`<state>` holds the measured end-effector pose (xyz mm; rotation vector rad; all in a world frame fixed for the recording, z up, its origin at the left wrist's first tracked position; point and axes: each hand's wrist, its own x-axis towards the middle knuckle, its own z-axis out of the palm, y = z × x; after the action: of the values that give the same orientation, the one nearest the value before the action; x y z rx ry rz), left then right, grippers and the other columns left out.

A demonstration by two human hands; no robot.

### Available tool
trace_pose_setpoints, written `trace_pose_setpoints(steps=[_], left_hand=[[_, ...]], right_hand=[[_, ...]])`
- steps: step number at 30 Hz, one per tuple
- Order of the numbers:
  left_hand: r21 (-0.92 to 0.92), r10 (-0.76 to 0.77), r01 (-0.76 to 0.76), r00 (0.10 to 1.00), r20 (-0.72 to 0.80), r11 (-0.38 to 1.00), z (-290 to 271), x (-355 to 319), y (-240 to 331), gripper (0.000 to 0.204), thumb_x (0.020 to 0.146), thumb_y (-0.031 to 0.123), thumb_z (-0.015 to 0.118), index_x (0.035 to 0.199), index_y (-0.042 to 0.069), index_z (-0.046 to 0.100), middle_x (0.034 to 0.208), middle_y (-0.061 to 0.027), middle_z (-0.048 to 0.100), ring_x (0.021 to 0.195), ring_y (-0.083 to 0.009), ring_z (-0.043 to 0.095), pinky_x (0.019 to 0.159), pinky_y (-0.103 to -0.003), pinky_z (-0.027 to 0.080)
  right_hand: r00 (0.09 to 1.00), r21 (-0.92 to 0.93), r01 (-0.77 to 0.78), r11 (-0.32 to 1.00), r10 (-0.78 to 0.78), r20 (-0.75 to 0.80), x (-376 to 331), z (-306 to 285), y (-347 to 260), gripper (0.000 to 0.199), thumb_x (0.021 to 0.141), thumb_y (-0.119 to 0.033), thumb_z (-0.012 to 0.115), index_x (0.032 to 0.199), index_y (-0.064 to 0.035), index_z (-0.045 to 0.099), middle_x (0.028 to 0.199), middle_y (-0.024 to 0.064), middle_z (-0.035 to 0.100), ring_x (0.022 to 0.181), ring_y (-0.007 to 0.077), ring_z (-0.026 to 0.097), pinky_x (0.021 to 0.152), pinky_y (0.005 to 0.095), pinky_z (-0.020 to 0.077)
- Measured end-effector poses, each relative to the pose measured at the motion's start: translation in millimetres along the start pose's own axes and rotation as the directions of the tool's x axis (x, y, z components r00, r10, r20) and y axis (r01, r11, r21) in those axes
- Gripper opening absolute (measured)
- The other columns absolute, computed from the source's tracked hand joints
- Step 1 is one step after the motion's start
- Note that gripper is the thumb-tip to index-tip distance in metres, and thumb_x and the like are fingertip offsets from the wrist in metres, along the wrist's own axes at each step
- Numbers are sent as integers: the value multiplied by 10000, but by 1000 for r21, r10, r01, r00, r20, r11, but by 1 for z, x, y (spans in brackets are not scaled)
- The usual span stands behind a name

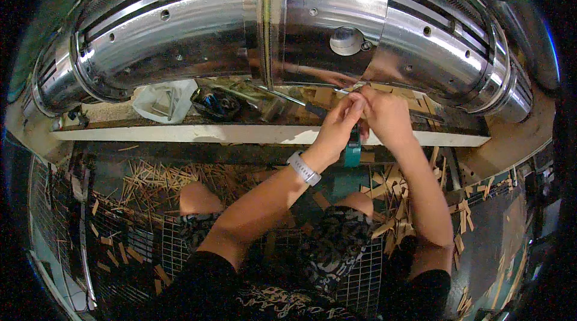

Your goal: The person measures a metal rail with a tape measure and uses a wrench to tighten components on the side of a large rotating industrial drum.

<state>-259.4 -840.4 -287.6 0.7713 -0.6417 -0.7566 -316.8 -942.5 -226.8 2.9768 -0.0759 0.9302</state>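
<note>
Presently both hands, left hand point(338, 126) and right hand point(384, 118), pinch a thin metal pin point(347, 90) between clenched fingers point(356, 105) beneath the steel cylinder point(324, 27).

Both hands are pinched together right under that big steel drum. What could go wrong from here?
1. The left hand and right hand work close against the polished steel cylinder; fingers might get nipped if it turns.
2. Loose pale wooden sticks litter the wire mesh below; a dropped small part could vanish among them.
</note>
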Motion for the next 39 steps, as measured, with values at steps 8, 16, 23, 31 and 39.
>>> trace_pose_setpoints(steps=[8, 16, 23, 31, 39], left_hand=[[83, 193, -198, 979, 60, 977, -2, 25, -3, 316, 888, 280, 491, 1069, 29, 553, 1067, -72, 585, 986, -140, 528, 887, -269, 387], [451, 146, -169, 986, 86, 877, -2, 13, 15, 257, 899, 240, 482, 1063, 50, 533, 968, -26, 574, 946, -121, 499, 847, -268, 390], [688, 142, -160, 986, 83, 708, -26, -11, 24, 327, 882, 304, 516, 1040, 18, 521, 975, -79, 583, 892, -128, 522, 781, -277, 417], [988, 204, 152, 967, -152, 17, -161, -131, 99, 191, 793, 188, 604, 888, 23, 602, 871, -153, 612, 822, -308, 589, 717, -375, 478], [533, 475, 538, 839, -266, -653, -341, -240, 264, 351, 754, 315, 618, 993, 88, 496, 1036, -144, 496, 677, -335, 585, 552, -430, 492]], right_hand=[[985, -182, -79, 980, 49, -166, -15, 17, -7, 107, 745, -185, 569, 720, -81, 581, 601, 117, 571, 551, 298, 576, 479, 381, 453], [933, -28, -336, 941, 329, -147, -24, 16, -31, 174, 745, -192, 568, 846, -50, 574, 713, 150, 568, 696, 328, 561, 609, 418, 441], [967, 143, -150, 978, 175, -186, -14, 9, -26, 73, 826, -112, 504, 793, -75, 558, 661, 159, 544, 622, 348, 547, 510, 397, 416], [1000, 373, -24, 927, 18, 18, -11, -13, -3, 148, 865, -129, 485, 822, 6, 526, 655, 200, 509, 573, 359, 467, 515, 339, 387], [926, 808, 70, 585, -339, 164, -3, 18, -143, 99, 745, -12, 578, 844, -16, 577, 871, 103, 503, 799, 245, 534, 734, 325, 446]])
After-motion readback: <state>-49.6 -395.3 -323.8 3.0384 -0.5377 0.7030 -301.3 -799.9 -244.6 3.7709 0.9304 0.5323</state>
